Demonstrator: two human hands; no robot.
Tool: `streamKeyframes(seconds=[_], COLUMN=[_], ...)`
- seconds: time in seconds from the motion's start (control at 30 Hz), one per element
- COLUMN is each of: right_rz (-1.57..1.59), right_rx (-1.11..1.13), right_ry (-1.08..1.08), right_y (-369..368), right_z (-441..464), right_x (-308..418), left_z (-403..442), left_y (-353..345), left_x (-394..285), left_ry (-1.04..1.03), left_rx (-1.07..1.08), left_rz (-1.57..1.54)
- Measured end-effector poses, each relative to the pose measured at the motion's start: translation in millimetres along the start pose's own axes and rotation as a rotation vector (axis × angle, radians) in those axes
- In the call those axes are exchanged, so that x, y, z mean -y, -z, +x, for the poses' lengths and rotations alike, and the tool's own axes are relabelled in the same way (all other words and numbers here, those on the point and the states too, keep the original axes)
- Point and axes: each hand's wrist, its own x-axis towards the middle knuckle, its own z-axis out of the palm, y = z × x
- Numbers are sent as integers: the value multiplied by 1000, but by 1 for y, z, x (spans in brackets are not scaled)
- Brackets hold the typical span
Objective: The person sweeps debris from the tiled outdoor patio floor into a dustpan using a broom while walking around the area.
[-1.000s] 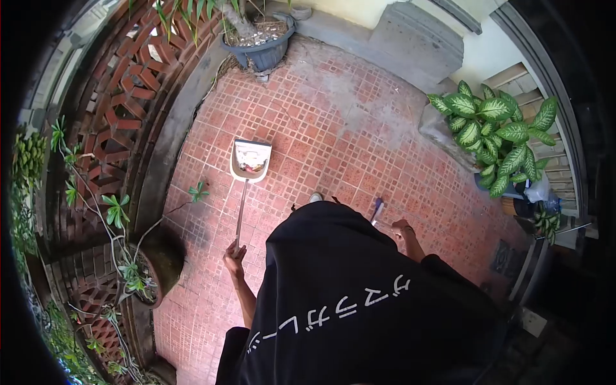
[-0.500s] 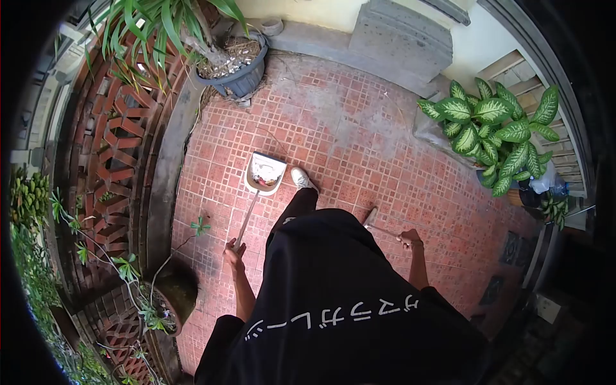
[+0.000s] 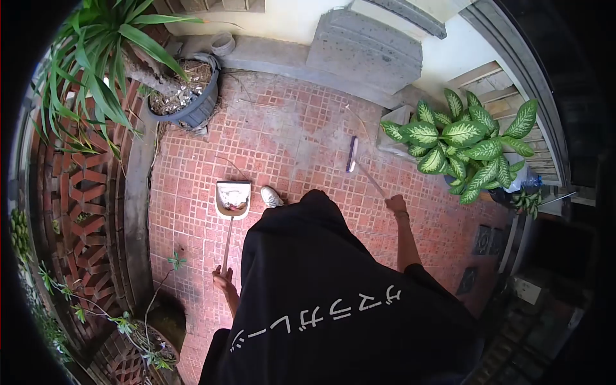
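Down on the tiled floor lies a long-handled dustpan [image 3: 233,188], white inside with a dark front lip, and a little debris [image 3: 235,206] sits in it. My left hand [image 3: 222,279] is closed around its handle. At the right, my right hand [image 3: 396,205] grips the handle of a broom [image 3: 352,154], whose narrow dark-edged head is at the floor ahead of me, apart from the dustpan. A thin dry stalk [image 3: 232,167] lies just beyond the dustpan.
A large potted plant [image 3: 186,115] stands at the far left by a brick lattice wall [image 3: 86,218]. Leafy variegated plants [image 3: 465,135] are at the right. Another thin stalk [image 3: 357,118] lies past the broom. A pot [image 3: 160,340] with a thin-branched plant stands at lower left.
My right hand has swung the broom forward, from beside my body to the floor ahead. The view has shifted, so the dustpan appears lower and further left, still in my left hand.
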Motion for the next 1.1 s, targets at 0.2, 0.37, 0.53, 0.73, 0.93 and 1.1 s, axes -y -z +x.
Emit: streamKeyframes(seconds=[0.2,0.37,0.53,0.73,0.93,1.1], right_rz=[-134,-278,-204,-241,-287,-330], right_rx=[-44,-61,161,307,256,173], right_ry=[-69,96,304,558,817,973], right_y=[64,67,25,47,68,81], right_z=[95,209,248,197,234,223], right_x=[84,104,154,234,302,407], left_z=[-50,-111,-204,-279,-288,-305], left_y=[-33,-56,-100,-169,-172,-173], left_x=[-9,8,23,48,105,157], left_ry=[-101,28,-406,-207,28,146], left_rx=[-116,-239,-362,-713,-849,-773], left_rz=[-78,-201,78,-245,-632,-762])
